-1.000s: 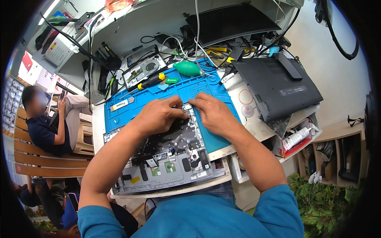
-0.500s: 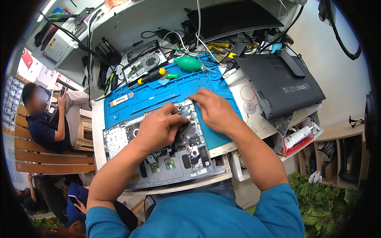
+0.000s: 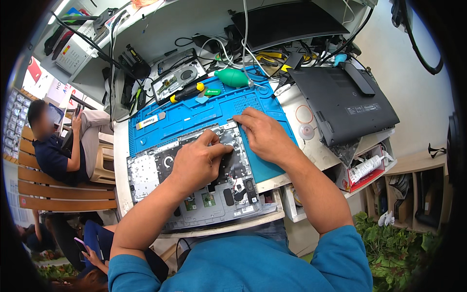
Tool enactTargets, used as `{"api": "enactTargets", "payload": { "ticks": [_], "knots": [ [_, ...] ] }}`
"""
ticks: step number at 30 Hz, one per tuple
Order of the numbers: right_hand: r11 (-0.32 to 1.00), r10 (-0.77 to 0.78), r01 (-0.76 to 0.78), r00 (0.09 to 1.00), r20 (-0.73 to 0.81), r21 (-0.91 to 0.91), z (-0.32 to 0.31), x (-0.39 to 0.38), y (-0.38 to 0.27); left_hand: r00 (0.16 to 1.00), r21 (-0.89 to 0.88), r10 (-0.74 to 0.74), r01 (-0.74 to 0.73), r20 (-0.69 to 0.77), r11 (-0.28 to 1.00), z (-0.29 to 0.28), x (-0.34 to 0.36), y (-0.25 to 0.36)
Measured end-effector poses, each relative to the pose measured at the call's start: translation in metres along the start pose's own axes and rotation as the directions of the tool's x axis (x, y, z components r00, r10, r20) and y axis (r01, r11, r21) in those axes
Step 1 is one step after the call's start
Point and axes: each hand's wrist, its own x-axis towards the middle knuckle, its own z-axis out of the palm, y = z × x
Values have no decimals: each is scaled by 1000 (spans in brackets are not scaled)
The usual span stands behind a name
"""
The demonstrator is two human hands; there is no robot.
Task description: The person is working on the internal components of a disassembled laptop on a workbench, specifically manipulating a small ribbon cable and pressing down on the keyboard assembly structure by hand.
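Note:
An opened laptop chassis [image 3: 221,207], with its inner side up, lies at the near edge of the blue work mat [image 3: 194,118]. Over its black inner sheet [image 3: 233,165] my left hand [image 3: 199,156] is closed, fingers curled and fingertips at the sheet's upper part. Whatever they pinch, if anything, is too small or hidden. My right hand [image 3: 265,134] has bent fingers gripping the chassis at its far right corner. Its palm lies over the mat beside the chassis.
Behind my hands lie a yellow-black screwdriver [image 3: 187,92], a green air blower [image 3: 232,78] and a laptop part with a fan [image 3: 180,80]. A dark laptop cover [image 3: 345,104] lies at the right, above a box with a white tube [image 3: 366,167]. A person [image 3: 53,141] sits at the left.
My left hand has shifted slightly right and toward me, its fingertips lower on the sheet. My right hand stays at the corner. At lower left, another person's hand with a phone has moved.

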Motion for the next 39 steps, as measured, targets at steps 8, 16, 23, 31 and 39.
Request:
{"api": "enactTargets", "payload": {
  "ticks": [8,16,23,31,39],
  "knots": [
    [1000,11,-11,1000,1,-6,-1,-1,1,991,-5,42,-42,128,999,-13,18,-4],
    [1000,-11,11,1000,-2,-7,0,0,2,965,-49,132,-124,227,991,-26,40,-17],
    [1000,-23,23,999,-25,2,1,0,1,974,13,189,-192,126,981,-14,28,-20],
    [1000,-4,4,1000,-2,3,-2,1,3,969,-29,220,-218,116,976,-26,42,-17],
    [1000,-6,6,1000,6,-12,2,-1,5,987,-95,140,-132,76,987,-14,19,-19]
  ]
}}
